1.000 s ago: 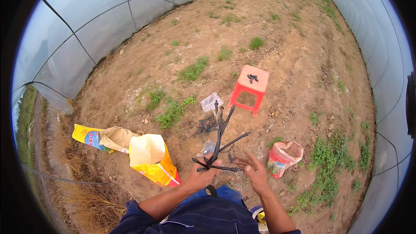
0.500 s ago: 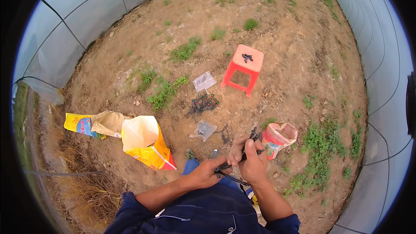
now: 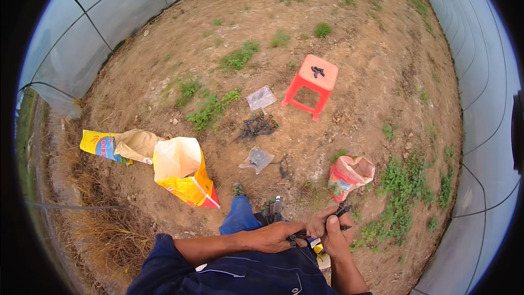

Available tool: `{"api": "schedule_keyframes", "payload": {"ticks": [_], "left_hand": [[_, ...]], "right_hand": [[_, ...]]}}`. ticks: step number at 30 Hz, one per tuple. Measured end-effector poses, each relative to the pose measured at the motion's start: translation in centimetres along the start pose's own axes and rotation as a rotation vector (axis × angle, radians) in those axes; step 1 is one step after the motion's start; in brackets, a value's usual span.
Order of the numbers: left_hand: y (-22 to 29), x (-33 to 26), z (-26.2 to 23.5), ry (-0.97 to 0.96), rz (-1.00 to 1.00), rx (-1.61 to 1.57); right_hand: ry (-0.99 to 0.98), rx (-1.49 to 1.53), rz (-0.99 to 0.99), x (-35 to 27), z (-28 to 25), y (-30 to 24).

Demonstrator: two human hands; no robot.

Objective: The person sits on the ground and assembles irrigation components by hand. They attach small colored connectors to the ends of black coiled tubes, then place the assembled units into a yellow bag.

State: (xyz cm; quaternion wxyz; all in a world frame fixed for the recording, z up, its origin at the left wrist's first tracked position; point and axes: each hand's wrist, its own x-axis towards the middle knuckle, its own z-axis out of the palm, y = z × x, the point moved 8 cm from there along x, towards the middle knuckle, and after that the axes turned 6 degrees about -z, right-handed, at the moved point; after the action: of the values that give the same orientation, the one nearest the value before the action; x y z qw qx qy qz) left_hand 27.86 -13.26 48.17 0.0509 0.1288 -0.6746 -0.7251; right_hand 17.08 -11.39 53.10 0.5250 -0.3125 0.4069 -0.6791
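Close to my body, my left hand (image 3: 274,237) is closed on thin black tubing (image 3: 298,236). Beside it my right hand (image 3: 334,239) is closed around black plastic fittings (image 3: 344,208), whose ends poke out above and to the right of the fingers. The two hands nearly meet, and their fingers hide how the tubing and fittings join. Just left of them, by my knee, lies a bunch of black fittings with green and red parts (image 3: 269,207). A larger pile of similar black fittings (image 3: 259,124) rests on the soil farther off.
A red plastic stool (image 3: 310,83) bears a few black pieces (image 3: 317,71). Clear plastic bags (image 3: 261,98) lie near the pile. An open yellow sack (image 3: 188,188) and a yellow-blue sack (image 3: 101,145) are at left; a small red-white sack (image 3: 341,179) stands at right. Plastic sheeting (image 3: 491,114) flanks the soil.
Both hands have moved down and slightly right, closer to my body, still holding the black tubing and fittings. The bunch by my knee now shows more fully.
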Motion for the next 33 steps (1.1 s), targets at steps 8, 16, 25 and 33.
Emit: {"api": "schedule_keyframes", "payload": {"ticks": [8, 16, 25, 33], "left_hand": [[-3.1, -1.0, 0.9, 0.057, -0.238, -0.439], [0.2, -0.1, 0.5, 0.064, 0.002, 0.07], [-0.2, 0.4, 0.8, -0.013, -0.07, 0.186], [0.5, 1.1, 2.3, -0.124, -0.082, 0.128]], "right_hand": [[0.069, 0.23, -0.038, -0.8, -0.4, -0.3], [0.183, -0.317, -0.319, -2.3, 0.1, 0.3], [0.096, -0.27, -0.029, -1.6, -1.2, -2.4], [-0.214, -0.886, -0.194, -1.2, 0.2, -4.3]]}}
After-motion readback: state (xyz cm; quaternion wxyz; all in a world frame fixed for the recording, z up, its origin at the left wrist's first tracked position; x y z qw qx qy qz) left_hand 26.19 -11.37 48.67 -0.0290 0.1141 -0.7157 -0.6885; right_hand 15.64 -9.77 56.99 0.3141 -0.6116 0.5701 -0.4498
